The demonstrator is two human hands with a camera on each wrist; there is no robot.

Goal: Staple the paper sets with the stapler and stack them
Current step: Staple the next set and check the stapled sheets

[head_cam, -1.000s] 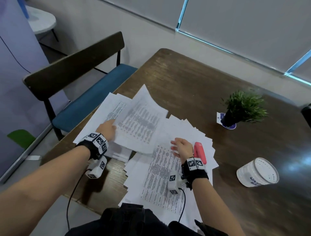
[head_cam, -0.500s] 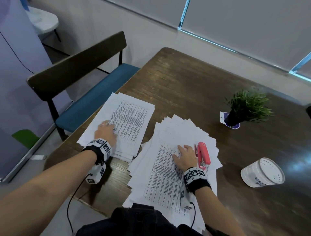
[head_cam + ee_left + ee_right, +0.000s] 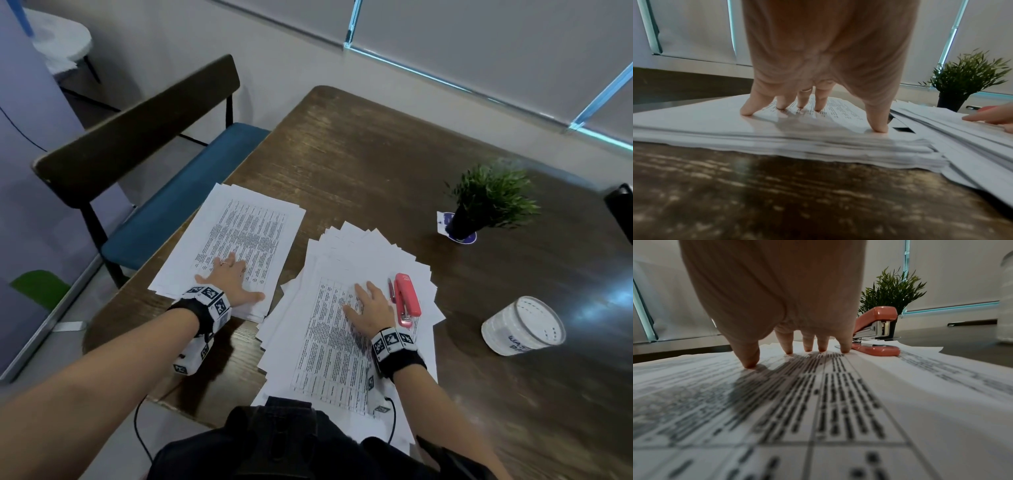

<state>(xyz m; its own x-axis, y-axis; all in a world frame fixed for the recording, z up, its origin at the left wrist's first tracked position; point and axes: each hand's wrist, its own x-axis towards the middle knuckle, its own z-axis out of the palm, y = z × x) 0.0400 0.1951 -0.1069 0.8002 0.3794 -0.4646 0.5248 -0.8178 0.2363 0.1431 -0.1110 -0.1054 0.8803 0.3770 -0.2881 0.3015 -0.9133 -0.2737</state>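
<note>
While both hands are resting flat on paper, no sheet is being gripped. The left hand (image 3: 230, 281) is lying with straight, spread fingers (image 3: 748, 110) on the squared pile of white printed sheets (image 3: 246, 236), which is sitting directly beneath and ahead of it on the dark wooden tabletop (image 3: 376, 164). The right hand (image 3: 371, 310) is likewise lying released, its fingertips (image 3: 751, 364) pressing on the top page of the loosely fanned pile of white printed paper sets (image 3: 342, 342) beneath it. The two piles are lying just beside each other, between the hands; their near corners appear to be overlapping in the left wrist view.

The coral-pink desk stapler (image 3: 407, 298) is resting on the fanned pile, just beside the right hand on its outer side, untouched. A thin pink pen (image 3: 391, 289) is lying between the stapler and the right hand. Beyond the right hand, a small green potted plant (image 3: 486, 202) is standing well apart, and a white cylindrical container (image 3: 522, 325) is lying on its side further out.

Judged from this layout, the stacking step is finishing and the next set is being selected. The next move is calling for the right hand to separate one set from the fan, align its edges, and then take up the stapler; misaligned corners are the likely fault.
</note>
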